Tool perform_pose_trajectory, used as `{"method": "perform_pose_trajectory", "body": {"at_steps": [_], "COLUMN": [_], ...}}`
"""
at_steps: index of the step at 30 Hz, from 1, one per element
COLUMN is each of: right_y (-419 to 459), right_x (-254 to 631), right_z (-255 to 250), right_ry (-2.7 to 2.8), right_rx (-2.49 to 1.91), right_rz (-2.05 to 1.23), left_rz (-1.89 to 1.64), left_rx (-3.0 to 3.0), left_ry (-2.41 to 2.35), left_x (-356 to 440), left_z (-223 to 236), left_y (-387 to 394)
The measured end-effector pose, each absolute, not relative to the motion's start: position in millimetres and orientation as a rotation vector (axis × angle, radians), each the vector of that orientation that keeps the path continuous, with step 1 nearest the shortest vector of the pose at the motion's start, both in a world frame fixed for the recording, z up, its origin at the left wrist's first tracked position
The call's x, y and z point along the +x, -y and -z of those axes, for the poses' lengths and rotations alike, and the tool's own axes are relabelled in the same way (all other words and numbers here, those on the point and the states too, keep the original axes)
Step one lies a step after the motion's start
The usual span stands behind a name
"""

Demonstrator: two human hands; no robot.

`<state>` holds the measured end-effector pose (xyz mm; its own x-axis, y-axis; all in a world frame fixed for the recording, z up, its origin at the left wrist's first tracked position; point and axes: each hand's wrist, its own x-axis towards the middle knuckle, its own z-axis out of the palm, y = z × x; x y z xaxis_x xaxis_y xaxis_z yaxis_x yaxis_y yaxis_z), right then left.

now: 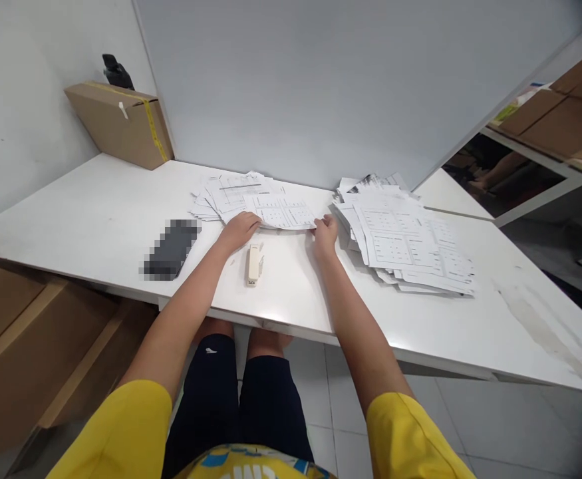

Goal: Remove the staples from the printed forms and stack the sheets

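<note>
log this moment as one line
left hand: at left corner of sheet; right hand: gripping right corner; stapler: on table, unheld; right pile: beside right hand

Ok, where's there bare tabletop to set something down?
Left: the tabletop between the cardboard box and pixelated dark item. Right: beyond the larger paper pile, smudged but bare. Crowded: the middle, with the smaller pile, stapler, left hand and right hand on a sheet.

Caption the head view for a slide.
Left hand and right hand hold a printed sheet beyond a stapler on a desk.
</note>
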<state>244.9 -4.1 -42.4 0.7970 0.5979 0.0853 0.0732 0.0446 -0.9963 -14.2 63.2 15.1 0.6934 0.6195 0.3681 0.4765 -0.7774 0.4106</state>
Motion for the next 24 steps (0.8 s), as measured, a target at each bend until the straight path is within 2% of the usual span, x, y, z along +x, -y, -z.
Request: {"method": "perform_pose_trajectory", "body": {"at_steps": [10,17,24], "right_y": [3,4,-1], "right_x": [240,243,254], "right_z": [35,39,47], "right_ry": [0.493,0.503,0.457], "right_rx": [-1.483,-1.502,-1.351], "right_rz": [-0.489,-0.47,-0.28], "left_rz": [-0.812,-0.618,-0.573], "left_rx": [2.49,2.556,2.55], "left_ry": [-0.979,-0.805,-1.017], "left_x": [-16,-17,-19], "left_z": [-19,-12,-7], "left_y": [-61,-66,-70]}}
